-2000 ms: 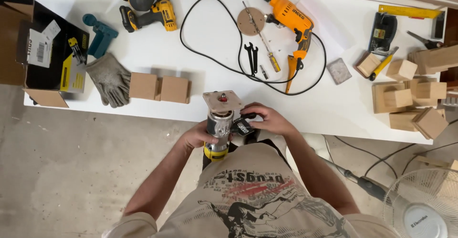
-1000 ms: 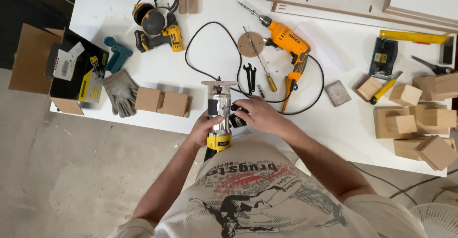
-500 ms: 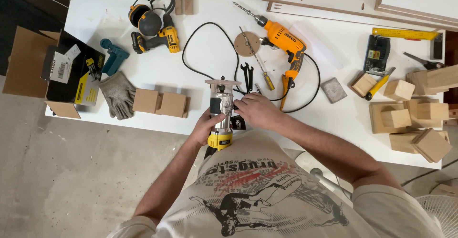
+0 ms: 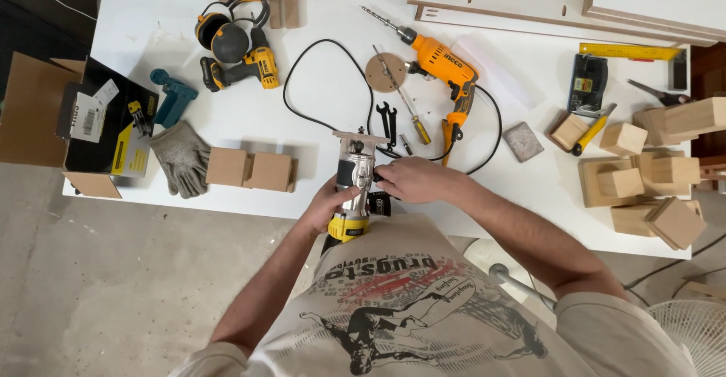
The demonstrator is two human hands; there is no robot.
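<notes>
L hand (image 4: 327, 204) wrapped round trim router (image 4: 352, 188), now nearer the white table (image 4: 318, 120); R hand (image 4: 408, 179) pinching prob. its side clamp.

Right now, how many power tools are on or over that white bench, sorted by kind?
Corded drill: 1, orange.
Cordless drills: 2, one yellow, one teal.
Trim router: 1, held by the left hand and right hand.
Total: 4.
</notes>
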